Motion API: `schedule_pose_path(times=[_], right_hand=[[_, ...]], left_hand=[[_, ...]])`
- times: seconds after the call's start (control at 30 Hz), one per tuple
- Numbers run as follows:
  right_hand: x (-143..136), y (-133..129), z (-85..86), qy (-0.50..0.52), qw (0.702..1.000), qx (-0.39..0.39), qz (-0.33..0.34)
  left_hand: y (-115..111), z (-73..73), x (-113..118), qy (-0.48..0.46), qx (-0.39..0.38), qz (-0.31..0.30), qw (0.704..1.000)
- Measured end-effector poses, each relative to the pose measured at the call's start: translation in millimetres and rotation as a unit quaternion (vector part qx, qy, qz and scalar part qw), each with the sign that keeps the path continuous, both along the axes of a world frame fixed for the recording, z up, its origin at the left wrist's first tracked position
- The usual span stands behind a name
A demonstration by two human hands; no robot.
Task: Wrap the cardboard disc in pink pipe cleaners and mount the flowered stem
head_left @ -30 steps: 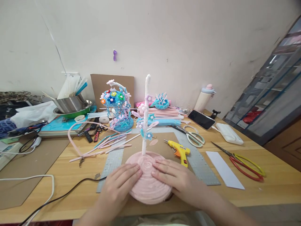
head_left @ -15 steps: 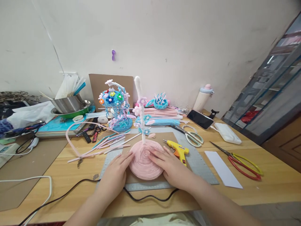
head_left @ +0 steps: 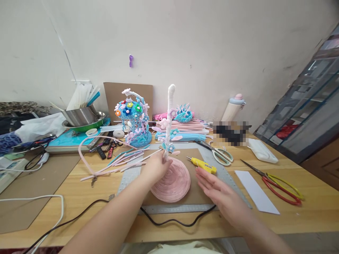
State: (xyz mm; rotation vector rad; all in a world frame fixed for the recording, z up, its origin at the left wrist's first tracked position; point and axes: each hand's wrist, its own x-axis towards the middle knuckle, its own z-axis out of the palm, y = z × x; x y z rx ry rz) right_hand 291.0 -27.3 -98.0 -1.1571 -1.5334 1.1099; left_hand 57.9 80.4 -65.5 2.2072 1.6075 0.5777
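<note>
My left hand (head_left: 155, 167) is closed around the foot of a white fuzzy pipe-cleaner stem (head_left: 171, 98), where it meets a round coiled pink base (head_left: 174, 181). The stem stands upright with small pink and blue flowers (head_left: 164, 123) along it. To the right of the base, my right hand (head_left: 215, 187) is held with fingers stretched out and nothing in it. Just beyond those fingers lies a yellow hot glue gun (head_left: 203, 165), its handle partly hidden by the hand. A sheet of brown cardboard (head_left: 197, 197) is under the base.
Scissors with pale green handles (head_left: 222, 157), red-and-yellow-handled scissors (head_left: 282, 188) and a white strip (head_left: 255, 192) lie on the right. A finished-looking blue flowered jellyfish-like piece (head_left: 129, 113) stands behind, beside pipe-cleaner bundles (head_left: 182, 137). A black cable (head_left: 174, 223) runs along the front.
My left hand has moved from the base's left edge to grip the stem's foot. My right hand has lifted off the base and moved right. The view has shifted slightly.
</note>
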Motion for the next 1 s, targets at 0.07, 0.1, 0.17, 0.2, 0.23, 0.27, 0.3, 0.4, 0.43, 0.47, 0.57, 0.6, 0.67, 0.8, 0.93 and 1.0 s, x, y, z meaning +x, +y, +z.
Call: schedule_pose_path(times=[0.07, 0.1, 0.17, 0.2, 0.23, 0.27, 0.3, 0.4, 0.43, 0.47, 0.57, 0.6, 0.67, 0.8, 0.93, 1.0], right_hand=[[5.4, -1.3, -1.5, -0.095, 0.995, 0.031, -0.03], [7.8, -0.6, -2.0, -0.158, 0.984, 0.057, -0.056], [11.7, 2.1, -2.8, -0.277, 0.948, 0.113, -0.112], [13.1, 3.5, -3.2, -0.322, 0.929, 0.129, -0.13], [14.2, 4.7, -3.7, -0.355, 0.914, 0.135, -0.139], [15.0, 5.6, -4.6, -0.379, 0.905, 0.132, -0.138], [15.7, 6.5, -5.9, -0.394, 0.901, 0.127, -0.131], [20.5, 10.8, -12.8, -0.406, 0.898, 0.125, -0.115], [23.7, 13.5, -15.7, -0.406, 0.897, 0.129, -0.119], [27.9, 16.8, -18.5, -0.406, 0.895, 0.131, -0.126], [41.2, 29.0, -22.1, -0.41, 0.89, 0.127, -0.153], [43.4, 32.5, -20.4, -0.414, 0.887, 0.126, -0.16], [39.5, 36.2, -11.8, -0.423, 0.88, 0.13, -0.173], [-3.6, 28.2, 13.8, -0.401, 0.901, 0.165, -0.017], [-46.9, 25.7, 17.9, -0.381, 0.86, 0.187, 0.282], [-52.5, 35.6, 11.5, -0.426, 0.855, 0.172, 0.242]], left_hand=[[11.7, -5.3, 8.1, -0.003, -0.026, 0.006, 1.0], [15.1, -7.5, 9.6, -0.005, -0.035, 0.008, 0.999], [17.6, -8.6, 7.6, -0.012, -0.039, 0.015, 0.999], [17.5, -7.1, 4.3, -0.016, -0.035, 0.017, 0.999], [16.9, -4.2, -0.1, -0.019, -0.029, 0.02, 0.999], [16.0, 0.0, -5.5, -0.023, -0.02, 0.024, 0.999], [15.1, 5.2, -11.5, -0.026, -0.011, 0.027, 0.999], [11.5, 23.4, -32.0, -0.032, 0.014, 0.041, 0.999], [9.8, 29.0, -39.3, -0.031, 0.018, 0.045, 0.998], [7.8, 33.9, -46.5, -0.03, 0.021, 0.05, 0.998], [0.3, 43.6, -67.4, -0.027, 0.022, 0.057, 0.998], [-2.2, 45.5, -73.6, -0.028, 0.022, 0.059, 0.998], [-6.2, 48.4, -84.0, -0.029, 0.023, 0.065, 0.997], [-7.9, 54.6, -95.4, -0.031, 0.023, 0.084, 0.996], [-6.3, 60.8, -98.1, -0.029, 0.022, 0.095, 0.995], [-6.7, 62.1, -98.4, -0.024, 0.019, 0.101, 0.994]])
